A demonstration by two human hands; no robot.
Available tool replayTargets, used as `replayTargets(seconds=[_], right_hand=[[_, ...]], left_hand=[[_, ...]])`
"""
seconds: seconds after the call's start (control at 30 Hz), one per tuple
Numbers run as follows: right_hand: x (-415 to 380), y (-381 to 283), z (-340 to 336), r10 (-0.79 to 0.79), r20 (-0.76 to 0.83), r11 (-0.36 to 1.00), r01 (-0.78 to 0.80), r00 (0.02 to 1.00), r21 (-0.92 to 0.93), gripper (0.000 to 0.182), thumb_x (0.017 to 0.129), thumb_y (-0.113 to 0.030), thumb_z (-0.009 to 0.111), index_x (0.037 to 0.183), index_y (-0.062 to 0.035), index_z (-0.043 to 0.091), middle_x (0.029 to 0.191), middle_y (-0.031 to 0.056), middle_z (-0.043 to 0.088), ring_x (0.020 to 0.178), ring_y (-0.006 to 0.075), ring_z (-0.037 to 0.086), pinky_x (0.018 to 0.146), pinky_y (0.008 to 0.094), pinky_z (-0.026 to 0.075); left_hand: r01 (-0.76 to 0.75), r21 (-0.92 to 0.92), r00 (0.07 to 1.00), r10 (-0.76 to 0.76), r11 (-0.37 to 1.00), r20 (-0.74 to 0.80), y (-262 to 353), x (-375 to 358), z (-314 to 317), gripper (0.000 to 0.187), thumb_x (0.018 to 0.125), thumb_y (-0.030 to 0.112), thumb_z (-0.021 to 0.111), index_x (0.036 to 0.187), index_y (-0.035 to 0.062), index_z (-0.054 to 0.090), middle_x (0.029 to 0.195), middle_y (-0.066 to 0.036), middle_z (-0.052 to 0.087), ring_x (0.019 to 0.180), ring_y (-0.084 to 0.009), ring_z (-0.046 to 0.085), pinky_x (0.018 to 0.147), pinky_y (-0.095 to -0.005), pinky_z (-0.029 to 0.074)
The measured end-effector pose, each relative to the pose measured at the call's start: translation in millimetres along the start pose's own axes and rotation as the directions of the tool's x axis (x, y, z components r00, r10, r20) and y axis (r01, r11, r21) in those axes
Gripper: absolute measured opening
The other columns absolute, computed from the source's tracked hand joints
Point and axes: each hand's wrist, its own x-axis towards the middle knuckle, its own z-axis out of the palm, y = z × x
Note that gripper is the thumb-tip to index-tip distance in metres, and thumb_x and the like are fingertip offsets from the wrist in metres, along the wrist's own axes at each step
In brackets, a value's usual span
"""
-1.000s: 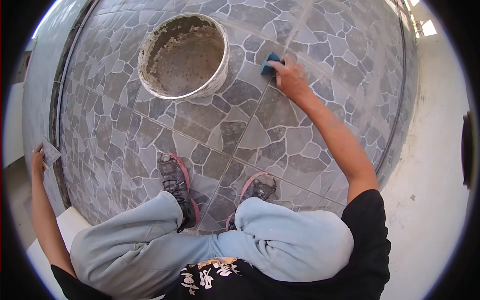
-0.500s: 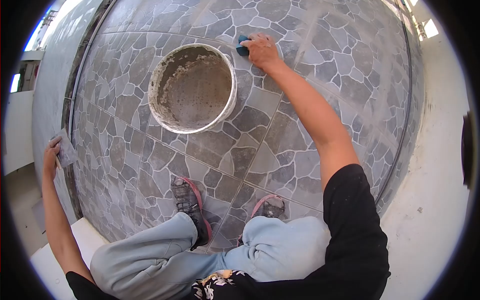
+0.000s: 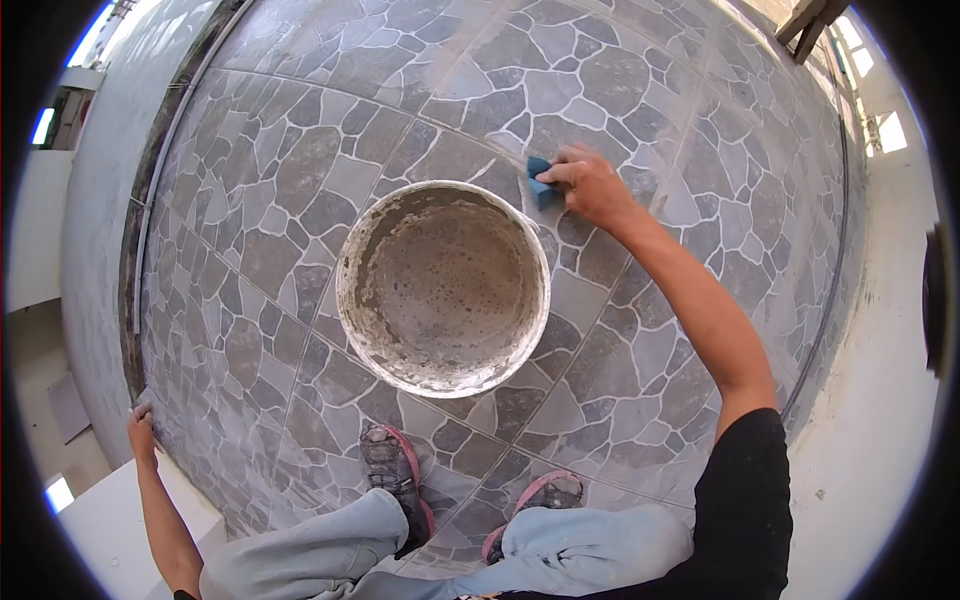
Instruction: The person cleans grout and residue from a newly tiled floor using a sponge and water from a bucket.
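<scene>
My right hand (image 3: 598,186) grips a blue-green sponge (image 3: 541,184) against the stone-patterned tile floor (image 3: 265,262), just beyond the bucket's upper right rim. The white-rimmed bucket (image 3: 445,385) stands in front of my feet. Its inner wall is crusted with grey residue, and murky brownish water (image 3: 450,285) lies inside. Out at the far left, my left hand (image 3: 143,430) is closed beside the floor's edge, low by the wall. Whether anything is in its fingers is hidden from this angle.
My dark shoes (image 3: 392,470) with pink edging stand on the tiles below the bucket. A pale wall (image 3: 880,370) runs along the right side. Conduit (image 3: 160,150) follows the left wall's base. A white ledge (image 3: 120,525) is at lower left.
The view has shifted, so the bucket appears larger and lower. My right hand with the sponge appears lower and further right. The flat grey plate in my left hand no longer shows.
</scene>
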Motion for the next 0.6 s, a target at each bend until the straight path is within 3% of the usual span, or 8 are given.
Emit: replayTargets(seconds=[0.07,0.13,0.2,0.27,0.33,0.43,0.5,0.6], right_hand=[[101,-25,43,-0.09,0.012,0.99,0.09,0.996,-0.112,0.029,0.078,-0.001,0.068,0.099,-0.0165,0.081,0.106,0.0066,0.07,0.11,0.0285,0.062,0.096,0.0398,0.051],[182,-43,84,-0.082,-0.014,0.982,0.079,0.997,-0.169,0.031,0.083,-0.007,0.067,0.109,-0.0198,0.079,0.112,0.0058,0.07,0.115,0.0282,0.061,0.099,0.0389,0.05],[196,-52,94,-0.067,0.01,0.981,0.068,0.998,-0.179,0.032,0.085,-0.008,0.067,0.112,-0.0209,0.078,0.115,0.0059,0.069,0.117,0.0285,0.061,0.1,0.0402,0.05],[169,-39,81,-0.141,0.034,0.973,0.145,0.989,-0.181,0.036,0.086,-0.008,0.067,0.117,-0.0223,0.076,0.117,0.0061,0.067,0.118,0.0289,0.059,0.101,0.0429,0.047],[94,-33,36,-0.079,0.12,0.975,0.102,0.99,-0.197,0.035,0.085,-0.007,0.068,0.115,-0.0219,0.077,0.116,0.0058,0.065,0.118,0.0286,0.058,0.101,0.0441,0.044],[-42,-6,-32,0.049,0.132,0.994,-0.035,0.99,-0.103,0.032,0.08,0.004,0.068,0.105,-0.0131,0.079,0.105,0.0088,0.064,0.108,0.0283,0.059,0.092,0.0412,0.045],[-117,3,-71,0.142,0.134,0.973,-0.113,0.981,-0.2,0.033,0.073,0.005,0.069,0.1,-0.0112,0.08,0.102,0.0097,0.066,0.104,0.0301,0.061,0.09,0.0405,0.045],[-148,10,-94,0.214,0.133,0.947,-0.173,0.968,-0.269,0.034,0.07,0.006,0.07,0.098,-0.0107,0.08,0.102,0.0097,0.066,0.104,0.0303,0.061,0.09,0.0403,0.045]], left_hand=[[-0.068,-0.058,0.998,0.067,0.996,-0.012,15,17,6,0.035,0.093,0.005,0.054,0.125,-0.0012,0.068,0.117,-0.008,0.069,0.105,-0.0179,0.061,0.096,-0.0287,0.044],[-0.166,-0.066,0.986,0.165,0.984,-0.023,72,4,20,0.032,0.094,0.006,0.056,0.121,-0.002,0.069,0.114,-0.008,0.07,0.104,-0.0176,0.062,0.096,-0.0285,0.045],[-0.166,-0.026,0.986,0.167,0.986,0.014,88,11,21,0.031,0.093,0.007,0.056,0.12,-0.0019,0.07,0.113,-0.008,0.07,0.104,-0.0185,0.063,0.096,-0.029,0.046],[-0.154,0.001,0.985,0.154,0.988,0.074,77,6,18,0.031,0.092,0.007,0.057,0.118,-0.0019,0.071,0.111,-0.009,0.071,0.104,-0.0194,0.064,0.096,-0.0296,0.046],[-0.129,0.23,0.992,0.127,0.965,0.025,36,-2,-4,0.032,0.089,0.006,0.056,0.116,-0.0011,0.072,0.111,-0.011,0.072,0.104,-0.0217,0.066,0.096,-0.031,0.048],[0.0,0.28,0.999,0.013,0.96,-0.044,-50,-36,-59,0.035,0.084,0.004,0.054,0.112,-0.0013,0.074,0.107,-0.013,0.074,0.104,-0.0242,0.066,0.097,-0.0328,0.048],[0.131,0.33,0.991,-0.109,0.935,-0.083,-77,-74,-94,0.036,0.08,0.004,0.054,0.108,-0.0031,0.074,0.105,-0.015,0.074,0.106,-0.027,0.067,0.099,-0.0348,0.048],[0.235,0.323,0.97,-0.199,0.917,-0.141,-111,-101,-129,0.036,0.077,0.003,0.054,0.105,-0.0054,0.075,0.104,-0.017,0.074,0.104,-0.0301,0.068,0.099,-0.0372,0.049]])
